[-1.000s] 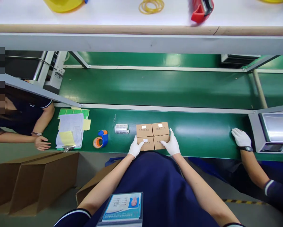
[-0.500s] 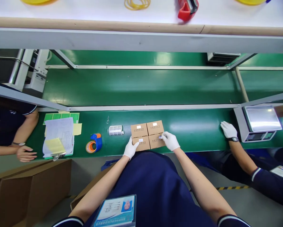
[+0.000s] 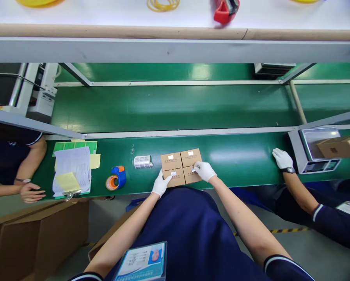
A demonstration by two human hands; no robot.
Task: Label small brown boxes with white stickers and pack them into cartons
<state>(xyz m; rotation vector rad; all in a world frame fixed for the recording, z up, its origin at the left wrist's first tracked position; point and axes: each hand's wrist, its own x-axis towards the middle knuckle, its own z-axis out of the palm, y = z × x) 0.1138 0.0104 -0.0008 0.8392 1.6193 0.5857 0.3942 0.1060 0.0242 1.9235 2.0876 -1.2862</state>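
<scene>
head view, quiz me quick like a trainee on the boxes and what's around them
1. True or false: the four small boxes sit as a two-by-two block on the green bench.
2. What lies just left of the boxes? A) a roll of labels B) a pair of scissors C) a mug
3. Fill in: the person's ____ hand rests on the near-right box.

Key
1. True.
2. A.
3. Right: the right hand is on it, while the left hand touches the near-left box.
</scene>
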